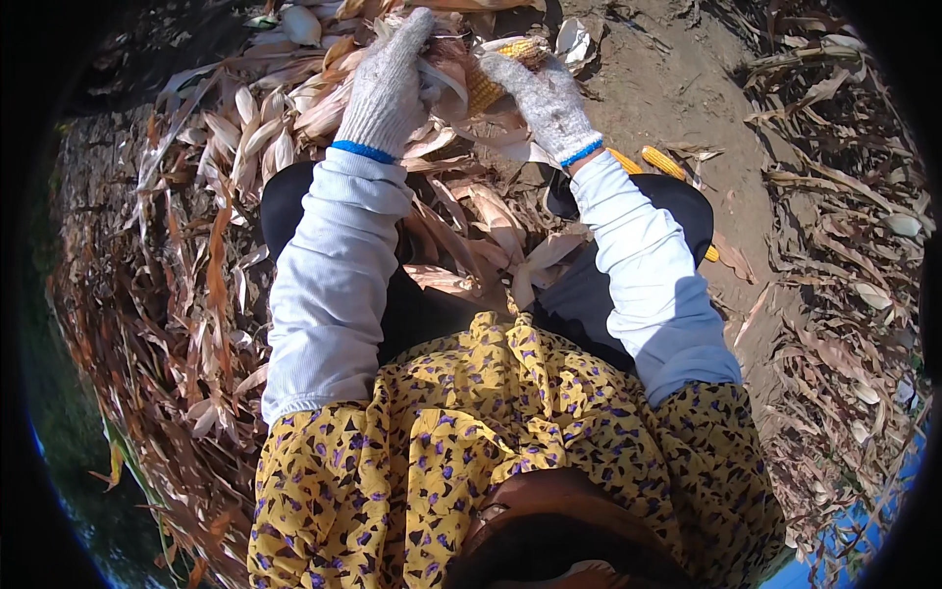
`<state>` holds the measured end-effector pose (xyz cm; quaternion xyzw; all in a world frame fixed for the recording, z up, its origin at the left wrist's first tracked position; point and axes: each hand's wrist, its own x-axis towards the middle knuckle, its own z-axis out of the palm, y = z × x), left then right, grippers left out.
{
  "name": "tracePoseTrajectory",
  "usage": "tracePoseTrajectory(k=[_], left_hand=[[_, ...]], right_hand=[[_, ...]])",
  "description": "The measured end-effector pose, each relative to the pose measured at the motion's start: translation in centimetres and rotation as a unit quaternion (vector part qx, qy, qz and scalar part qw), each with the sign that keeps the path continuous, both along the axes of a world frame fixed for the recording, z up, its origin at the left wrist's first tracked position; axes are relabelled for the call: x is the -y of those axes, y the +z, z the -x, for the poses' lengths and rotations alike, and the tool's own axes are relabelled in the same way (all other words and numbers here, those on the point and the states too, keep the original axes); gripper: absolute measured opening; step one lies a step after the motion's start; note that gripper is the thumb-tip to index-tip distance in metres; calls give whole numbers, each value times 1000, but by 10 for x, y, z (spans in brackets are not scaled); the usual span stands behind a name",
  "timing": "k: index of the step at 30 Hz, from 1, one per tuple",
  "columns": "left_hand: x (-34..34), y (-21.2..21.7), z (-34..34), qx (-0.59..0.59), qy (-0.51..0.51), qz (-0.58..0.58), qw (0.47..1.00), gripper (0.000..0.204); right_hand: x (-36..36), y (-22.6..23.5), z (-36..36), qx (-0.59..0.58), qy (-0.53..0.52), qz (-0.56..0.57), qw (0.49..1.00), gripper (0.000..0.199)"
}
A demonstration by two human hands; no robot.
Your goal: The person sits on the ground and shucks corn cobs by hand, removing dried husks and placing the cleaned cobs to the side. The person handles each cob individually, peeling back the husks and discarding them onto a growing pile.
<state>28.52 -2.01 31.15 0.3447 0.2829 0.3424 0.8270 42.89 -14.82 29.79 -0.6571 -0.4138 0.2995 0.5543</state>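
Both my hands wear white knit gloves with blue cuffs. An ear of corn (483,91) with bare yellow kernels lies between them at the top of the view. My right hand (546,106) is closed around its right side, thumb and fingers pressed on it. My left hand (385,93) is closed on pale dry husk (446,83) at the ear's left side; its fingertips are partly hidden. More yellow kernels (525,49) show just beyond my right hand, and I cannot tell whether they belong to the same ear.
Several yellow ears (663,161) lie on the bare soil (677,83) to the right. Loose husks (255,128) pile up left of my left hand and between my legs. Dry stalks and leaves (834,196) cover the ground at the far right.
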Motion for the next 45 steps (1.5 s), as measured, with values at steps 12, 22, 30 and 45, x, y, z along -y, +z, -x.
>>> tracePoseTrajectory(k=[12, 22, 30, 45], left_hand=[[-53, -25, 20, -67, 265, -150, 950, 33], [18, -16, -13, -284, 146, -826, 465, 64], [8, -48, -21, -420, -52, -697, 579, 52], [22, -17, -19, -432, -203, -616, 627, 39]], right_hand=[[7, 17, -27, -105, -184, -38, 977, 41], [-6, 2, -7, 22, -160, 4, 987, 40], [-4, 6, -4, -50, -185, -39, 981, 36], [-4, 6, -27, -323, -186, -92, 923, 46]])
